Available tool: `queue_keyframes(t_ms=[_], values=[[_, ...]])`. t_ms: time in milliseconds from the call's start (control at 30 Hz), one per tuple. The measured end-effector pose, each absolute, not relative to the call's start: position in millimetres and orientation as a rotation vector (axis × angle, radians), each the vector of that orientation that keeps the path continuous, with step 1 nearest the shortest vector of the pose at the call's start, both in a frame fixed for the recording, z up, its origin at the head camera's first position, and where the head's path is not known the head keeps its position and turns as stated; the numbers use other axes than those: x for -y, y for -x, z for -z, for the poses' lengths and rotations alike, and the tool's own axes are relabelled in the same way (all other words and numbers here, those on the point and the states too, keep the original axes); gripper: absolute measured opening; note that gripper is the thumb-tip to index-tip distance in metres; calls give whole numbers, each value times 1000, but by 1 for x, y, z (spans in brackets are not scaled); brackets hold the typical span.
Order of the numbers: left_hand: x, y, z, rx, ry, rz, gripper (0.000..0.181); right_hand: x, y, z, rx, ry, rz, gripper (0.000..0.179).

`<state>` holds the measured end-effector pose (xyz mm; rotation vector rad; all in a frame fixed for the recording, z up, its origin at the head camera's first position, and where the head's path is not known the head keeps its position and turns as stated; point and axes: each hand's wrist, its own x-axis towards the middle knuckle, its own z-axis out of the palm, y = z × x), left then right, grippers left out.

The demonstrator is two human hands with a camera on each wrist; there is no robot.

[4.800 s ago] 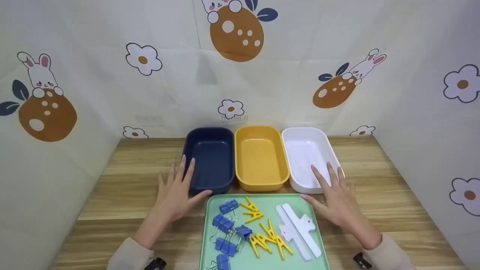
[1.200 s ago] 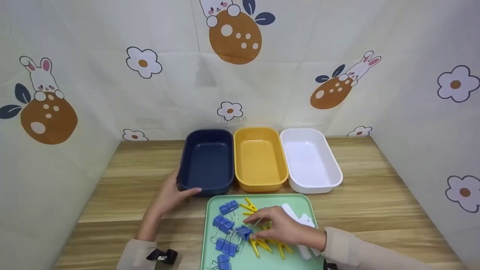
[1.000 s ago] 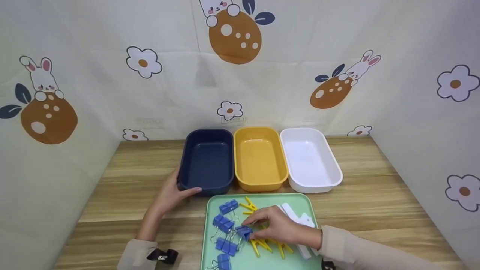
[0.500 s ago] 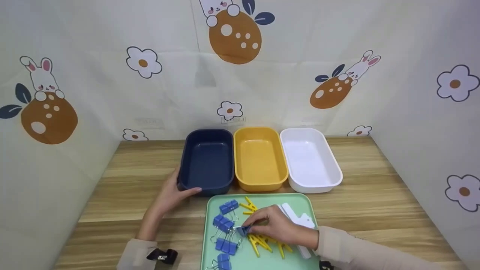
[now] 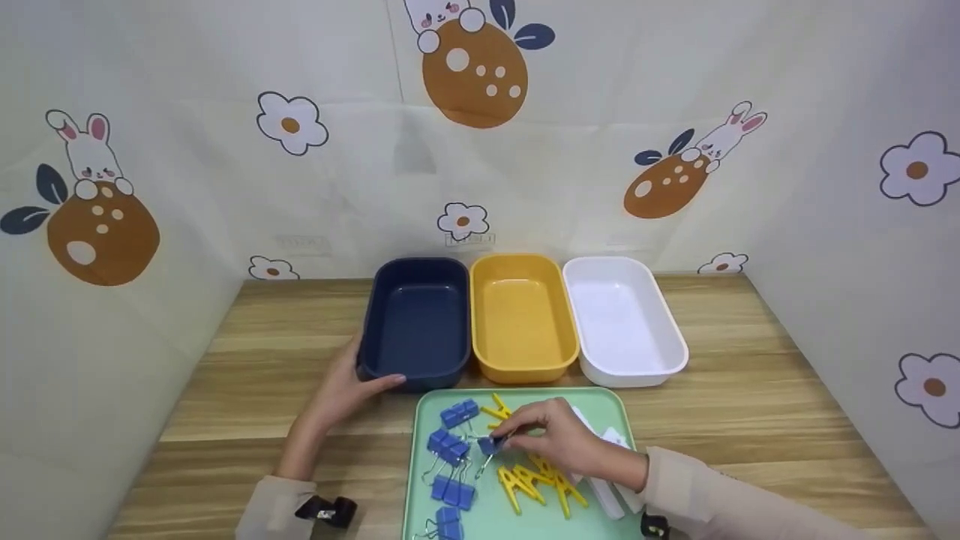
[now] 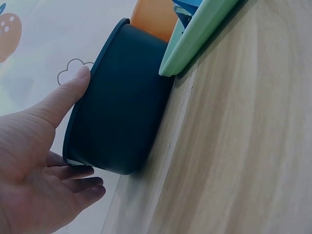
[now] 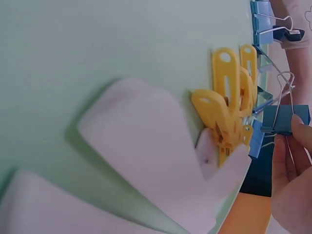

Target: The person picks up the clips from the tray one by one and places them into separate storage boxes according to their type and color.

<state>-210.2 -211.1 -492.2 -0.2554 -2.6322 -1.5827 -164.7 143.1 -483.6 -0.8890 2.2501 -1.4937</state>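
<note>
My right hand (image 5: 559,442) pinches a blue binder clip (image 5: 489,444) above the green tray (image 5: 510,529). In the right wrist view the clip (image 7: 297,118) sits between thumb and fingers, with wire handles sticking out. My left hand (image 5: 341,394) holds the near-left corner of the navy bin (image 5: 420,326), thumb over the rim and fingers against the outer side. Several other blue binder clips (image 5: 453,491) lie along the tray's left part. Yellow clothespins (image 5: 517,484) rest mid-tray. White long clips (image 5: 606,495) lie on the right, partly hidden by my right hand and wrist.
A yellow bin (image 5: 523,322) and a white bin (image 5: 622,322) stand in a row beside the navy one, behind the tray. All rest on a wooden table (image 5: 750,420). Patterned cloth walls (image 5: 360,180) enclose the back and sides.
From open above the bins and table, my left hand has come to hold the navy bin. My right hand has reached into the tray, pinched a binder clip and drawn it slightly away from the others.
</note>
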Motion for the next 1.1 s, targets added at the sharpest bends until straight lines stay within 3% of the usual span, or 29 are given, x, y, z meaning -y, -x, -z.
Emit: queue_keyframes(t_ms=[1100], values=[[210, 209, 490, 2609, 298, 1636, 105, -129, 194, 448, -2371, 860, 1660, 19]])
